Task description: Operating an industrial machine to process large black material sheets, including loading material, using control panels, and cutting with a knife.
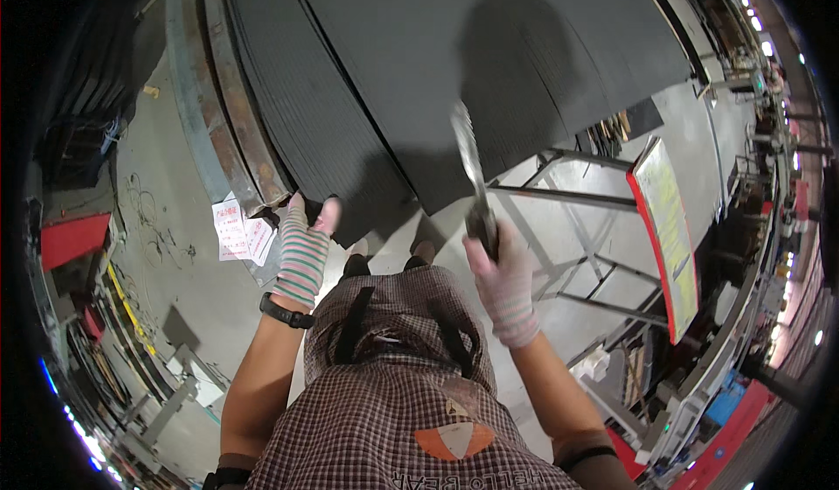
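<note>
My right hand (pixel 507 285), in a pale striped knit glove, is closed round the dark handle of a serrated knife (pixel 469 160). The long shiny blade points up and away, over the near edge of a broad dark grey sheet (pixel 411 62). My left hand (pixel 306 250), in a striped glove with dark-tipped fingers, is at the near end of a ribbed dark panel (pixel 301 114). Its thumb and fingers are apart, and it holds nothing that I can see. Just left of it, white paper labels (pixel 240 232) hang by the ends of rusty steel bars (pixel 232 97).
At the right, a black metal frame (pixel 568 195) stands beside a red-edged board (pixel 666 241). Thin strips (pixel 609 132) stick out under the dark sheet. A red panel (pixel 76 240) and racks line the left. Loose wire lies on the grey floor (pixel 157 193).
</note>
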A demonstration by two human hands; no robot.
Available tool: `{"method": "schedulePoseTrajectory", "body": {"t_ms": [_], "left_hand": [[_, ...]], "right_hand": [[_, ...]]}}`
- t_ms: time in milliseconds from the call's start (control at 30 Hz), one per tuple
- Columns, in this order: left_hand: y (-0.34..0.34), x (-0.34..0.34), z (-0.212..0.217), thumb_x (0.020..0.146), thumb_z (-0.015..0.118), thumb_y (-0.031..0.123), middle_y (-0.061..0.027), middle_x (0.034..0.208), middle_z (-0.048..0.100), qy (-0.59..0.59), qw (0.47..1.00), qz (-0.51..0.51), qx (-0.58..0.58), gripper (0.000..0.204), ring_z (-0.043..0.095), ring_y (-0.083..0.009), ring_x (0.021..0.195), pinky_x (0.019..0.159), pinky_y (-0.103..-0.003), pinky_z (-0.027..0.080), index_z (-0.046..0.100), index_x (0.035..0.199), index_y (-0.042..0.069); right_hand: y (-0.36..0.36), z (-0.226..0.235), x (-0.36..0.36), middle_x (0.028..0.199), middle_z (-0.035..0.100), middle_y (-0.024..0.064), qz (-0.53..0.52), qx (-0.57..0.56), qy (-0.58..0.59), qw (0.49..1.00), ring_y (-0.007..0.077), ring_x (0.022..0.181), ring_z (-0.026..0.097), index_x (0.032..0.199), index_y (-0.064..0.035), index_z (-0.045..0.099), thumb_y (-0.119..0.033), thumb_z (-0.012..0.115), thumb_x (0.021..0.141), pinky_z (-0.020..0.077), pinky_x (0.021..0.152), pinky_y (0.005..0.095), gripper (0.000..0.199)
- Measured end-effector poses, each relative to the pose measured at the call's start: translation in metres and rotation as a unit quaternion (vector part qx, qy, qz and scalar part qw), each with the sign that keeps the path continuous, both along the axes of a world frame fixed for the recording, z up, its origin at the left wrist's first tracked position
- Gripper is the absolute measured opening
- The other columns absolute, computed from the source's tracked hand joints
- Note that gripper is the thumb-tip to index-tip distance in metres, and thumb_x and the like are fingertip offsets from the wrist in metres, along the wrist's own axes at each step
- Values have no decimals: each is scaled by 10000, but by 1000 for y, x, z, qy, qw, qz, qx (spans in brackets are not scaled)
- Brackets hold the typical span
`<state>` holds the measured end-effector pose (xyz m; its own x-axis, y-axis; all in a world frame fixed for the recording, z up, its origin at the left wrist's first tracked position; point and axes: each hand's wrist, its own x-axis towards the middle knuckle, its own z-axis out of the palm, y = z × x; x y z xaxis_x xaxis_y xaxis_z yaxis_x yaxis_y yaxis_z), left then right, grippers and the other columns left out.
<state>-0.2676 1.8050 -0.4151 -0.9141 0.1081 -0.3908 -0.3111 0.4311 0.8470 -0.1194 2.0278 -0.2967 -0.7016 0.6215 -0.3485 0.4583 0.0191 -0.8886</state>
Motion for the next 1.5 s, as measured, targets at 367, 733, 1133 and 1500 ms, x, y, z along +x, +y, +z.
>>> {"method": "schedulePoseTrajectory", "body": {"t_ms": [367,733,1133,1500], "left_hand": [[31,-1,51,858,699,450,-93,1361,520,-272,943,143,131,663,489,-266,1239,1063,-471,347,475,1363,84],[26,50,86,942,564,485,-68,1316,507,-223,961,-5,161,629,487,-223,1191,1023,-406,389,401,1398,84],[15,97,74,956,493,513,-98,1375,468,-217,972,-13,93,690,460,-202,1255,1073,-371,349,384,1416,10],[-2,121,73,965,495,449,-160,1365,452,-259,958,13,123,636,478,-290,1236,1058,-471,400,360,1410,15]], "right_hand": [[-33,-52,-16,885,612,95,-131,-88,88,983,141,807,593,1079,-11,579,-241,805,756,517,703,300,457],[-91,-63,-32,1137,585,151,-212,-375,8,902,222,1035,556,1177,66,473,-378,844,702,450,913,317,749],[-49,-76,-17,1343,397,361,131,-91,-122,980,460,1287,410,1401,138,242,-517,757,743,355,1084,424,1062],[-66,-74,40,1382,351,362,165,17,-69,984,453,1290,398,1423,116,242,-489,643,820,362,1059,438,943]]}}
